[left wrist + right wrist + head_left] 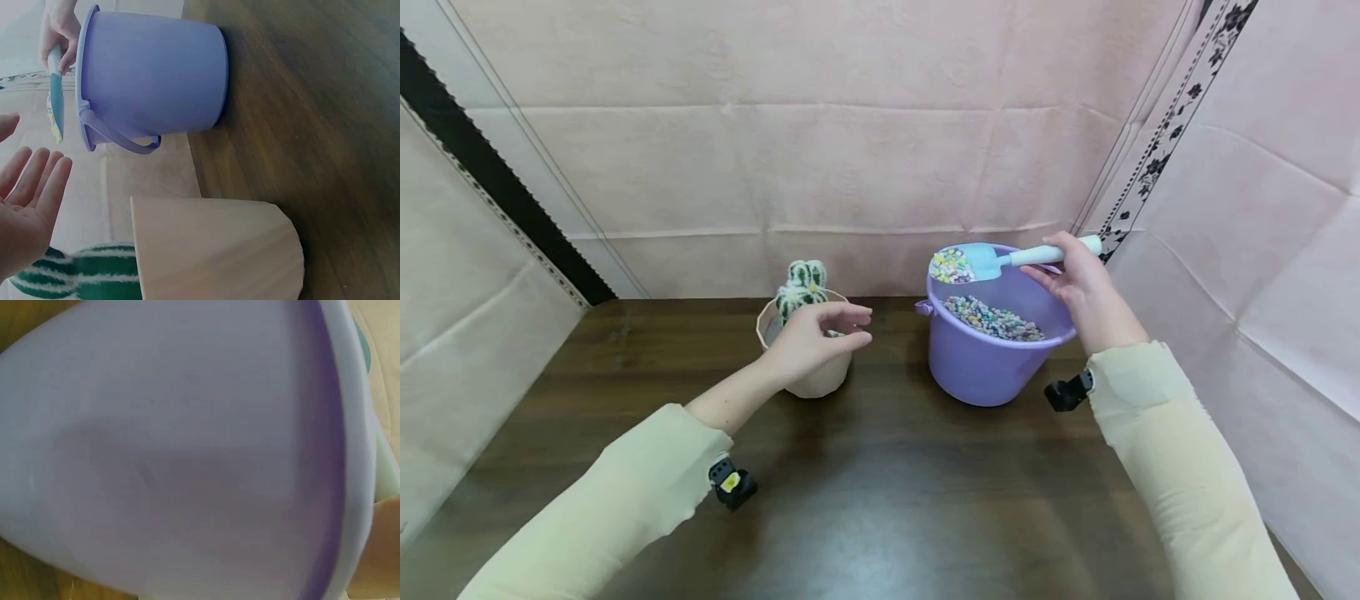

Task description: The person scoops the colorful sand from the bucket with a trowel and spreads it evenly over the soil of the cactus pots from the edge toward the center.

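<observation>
My right hand point(1082, 287) grips the pale handle of a light blue toy shovel point(985, 260) above the rim of a purple bucket point(985, 375). Small multicoloured pebbles point(951, 265) fill the shovel's blade. More pebbles point(996, 321) lie inside the bucket. On the left, a beige pot point(820, 383) holds a green-and-white striped cactus point(802, 287). My left hand point(820, 337) hovers in front of the pot's rim, fingers extended and thumb apart, holding nothing. In the right wrist view the bucket's wall point(187, 425) covers nearly everything, and only part of the right hand point(381, 550) shows.
A dark brown wooden table point(880, 517) bears both containers. Pale cloth point(880, 167) hangs close behind them, and another cloth side point(1262, 250) stands near my right arm. The bucket's handle point(122, 137) hangs down its side in the left wrist view.
</observation>
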`<state>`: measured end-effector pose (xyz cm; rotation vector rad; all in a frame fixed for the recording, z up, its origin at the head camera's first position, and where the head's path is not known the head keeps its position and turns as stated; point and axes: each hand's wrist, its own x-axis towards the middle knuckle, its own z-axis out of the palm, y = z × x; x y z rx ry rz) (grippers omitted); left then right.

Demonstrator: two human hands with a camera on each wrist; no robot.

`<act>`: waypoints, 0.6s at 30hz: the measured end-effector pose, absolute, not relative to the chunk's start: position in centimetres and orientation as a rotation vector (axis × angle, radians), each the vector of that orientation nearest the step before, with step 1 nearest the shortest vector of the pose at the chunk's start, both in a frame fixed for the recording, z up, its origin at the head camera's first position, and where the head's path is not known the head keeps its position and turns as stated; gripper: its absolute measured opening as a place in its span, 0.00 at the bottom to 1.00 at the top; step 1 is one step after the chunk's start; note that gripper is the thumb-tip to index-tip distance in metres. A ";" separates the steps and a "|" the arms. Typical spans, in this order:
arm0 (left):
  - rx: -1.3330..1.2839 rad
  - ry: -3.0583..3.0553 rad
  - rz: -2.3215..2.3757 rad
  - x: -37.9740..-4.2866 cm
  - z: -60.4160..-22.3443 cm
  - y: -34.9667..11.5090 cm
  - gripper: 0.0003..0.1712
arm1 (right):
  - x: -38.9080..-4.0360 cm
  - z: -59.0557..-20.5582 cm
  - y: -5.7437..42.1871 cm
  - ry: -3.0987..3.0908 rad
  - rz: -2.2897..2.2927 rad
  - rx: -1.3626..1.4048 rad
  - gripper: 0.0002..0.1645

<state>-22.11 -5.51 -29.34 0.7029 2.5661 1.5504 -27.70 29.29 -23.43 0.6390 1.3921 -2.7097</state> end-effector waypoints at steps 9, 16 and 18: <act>0.726 2.525 1.557 -21.0 -30.1 -7.8 0.20 | -28.0 -23.2 27.1 1.363 -2.685 0.611 0.10; 0.648 2.551 1.550 -20.8 -31.3 -10.5 0.22 | -28.4 -23.3 25.7 1.360 -2.678 0.602 0.11; 0.627 2.569 1.546 -20.9 -31.6 -11.3 0.21 | -28.5 -23.2 25.3 1.364 -2.669 0.596 0.12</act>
